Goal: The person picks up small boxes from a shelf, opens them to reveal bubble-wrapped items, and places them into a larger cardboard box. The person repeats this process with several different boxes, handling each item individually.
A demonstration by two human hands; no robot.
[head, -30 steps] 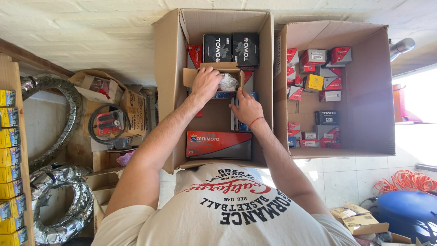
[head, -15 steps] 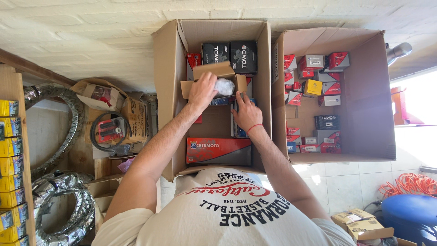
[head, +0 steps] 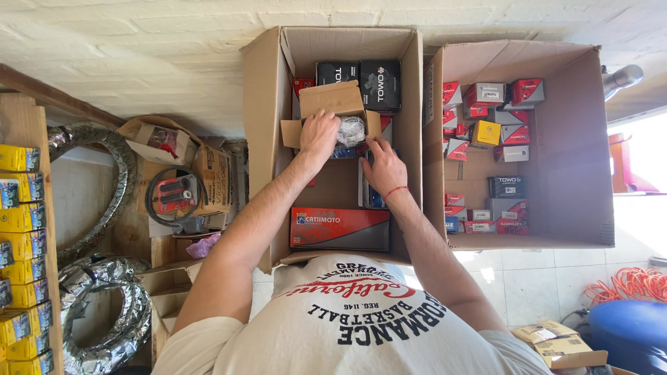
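Nearest in the big carton [head: 264, 139], a long red box [head: 340, 228] lies against its near wall. Right hand [head: 384, 169] rests open, fingers spread, mid-carton. Beyond, left hand [head: 319, 133] grips the small open box [head: 332, 104], with a plastic-wrapped part [head: 351, 130] inside.

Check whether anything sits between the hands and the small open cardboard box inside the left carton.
Nothing visible does. The left hand already grips the small open box beside its plastic-wrapped content. The right hand rests just below it, apart from the box, with no item between.
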